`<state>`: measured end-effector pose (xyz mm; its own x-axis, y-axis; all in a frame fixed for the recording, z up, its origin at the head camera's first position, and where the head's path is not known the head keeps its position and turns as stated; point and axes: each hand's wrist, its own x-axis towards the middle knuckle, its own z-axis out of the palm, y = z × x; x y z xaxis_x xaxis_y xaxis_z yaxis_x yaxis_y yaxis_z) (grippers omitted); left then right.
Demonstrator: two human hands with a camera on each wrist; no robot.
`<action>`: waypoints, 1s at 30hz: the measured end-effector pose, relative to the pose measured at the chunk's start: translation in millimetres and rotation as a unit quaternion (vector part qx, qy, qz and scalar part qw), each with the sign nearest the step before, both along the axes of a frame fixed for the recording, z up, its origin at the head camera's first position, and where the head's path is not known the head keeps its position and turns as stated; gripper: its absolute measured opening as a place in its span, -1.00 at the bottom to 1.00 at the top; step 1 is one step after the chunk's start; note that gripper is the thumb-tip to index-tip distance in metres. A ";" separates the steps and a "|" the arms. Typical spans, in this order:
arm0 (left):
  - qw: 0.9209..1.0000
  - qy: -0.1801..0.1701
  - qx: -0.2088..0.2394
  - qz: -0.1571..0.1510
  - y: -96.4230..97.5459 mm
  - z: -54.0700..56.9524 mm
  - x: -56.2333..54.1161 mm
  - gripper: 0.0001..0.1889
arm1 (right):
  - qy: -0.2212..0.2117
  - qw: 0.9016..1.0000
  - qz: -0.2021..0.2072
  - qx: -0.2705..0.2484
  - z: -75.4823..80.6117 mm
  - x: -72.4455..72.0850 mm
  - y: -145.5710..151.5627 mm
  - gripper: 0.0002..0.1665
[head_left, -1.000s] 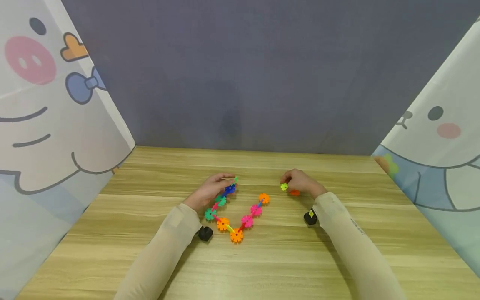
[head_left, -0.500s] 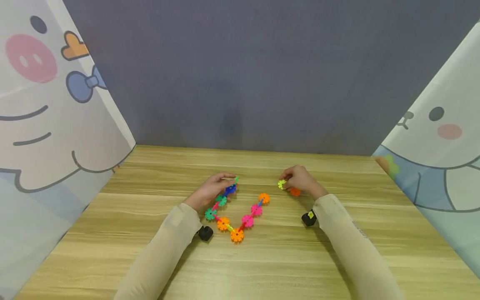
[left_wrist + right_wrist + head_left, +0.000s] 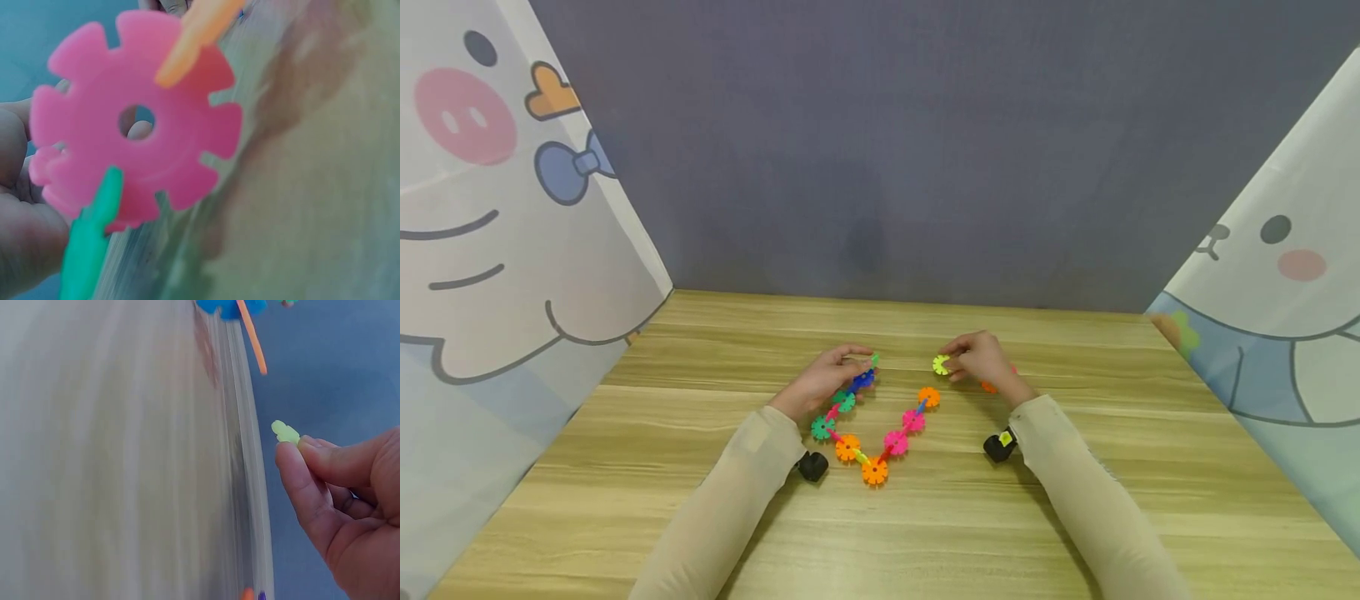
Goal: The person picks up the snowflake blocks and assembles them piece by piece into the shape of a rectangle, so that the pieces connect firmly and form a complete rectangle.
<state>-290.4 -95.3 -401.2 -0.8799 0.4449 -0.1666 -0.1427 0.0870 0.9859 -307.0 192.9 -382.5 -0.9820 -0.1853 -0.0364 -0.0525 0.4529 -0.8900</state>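
A chain of notched plastic snowflake discs [image 3: 875,472] stands on the table in a V-like curve, in orange, pink, teal and blue. My left hand [image 3: 823,382] is at its far left end, thumb and fingers around a green disc [image 3: 875,360] joined beside a blue disc [image 3: 864,379]. A pink disc [image 3: 181,137] of the chain fills much of the left wrist view and covers part of that hand. Between thumb and forefinger, my right hand [image 3: 985,358] pinches a loose yellow-green disc [image 3: 940,365], to the right of the chain's green end.
An orange disc [image 3: 988,387] lies partly hidden under the right wrist, with a reddish piece [image 3: 1014,369] beside it. The chain's other end is an orange disc [image 3: 928,397]. A grey wall [image 3: 880,167] rises behind the wooden table [image 3: 880,542], with printed cloth panels at both sides.
My right hand has moved left with the yellow-green disc, toward the left hand, uncovering more of the pieces behind it. The left hand and the chain stay nearly where they were.
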 end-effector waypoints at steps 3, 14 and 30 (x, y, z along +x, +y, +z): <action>1.000 0.004 0.008 -0.005 0.6 0.7 0.2 -0.58 | -0.006 1.000 -0.004 -0.014 0.9 1.5 -8.1 -0.73; 1.000 0.016 -0.007 -0.005 2.3 3.5 2.2 -0.57 | -0.002 0.999 0.020 -0.045 5.9 5.7 -31.5 -0.73; 1.000 0.006 0.009 -0.005 5.8 2.5 -0.9 -0.57 | -0.011 0.997 0.019 -0.078 5.5 1.9 -56.8 -0.74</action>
<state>-291.3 -89.5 -398.6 -0.8776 0.4556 -0.1492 -0.1311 0.0712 0.9888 -305.1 136.0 -377.0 -0.9733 -0.2281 -0.0265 -0.0461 0.3072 -0.9505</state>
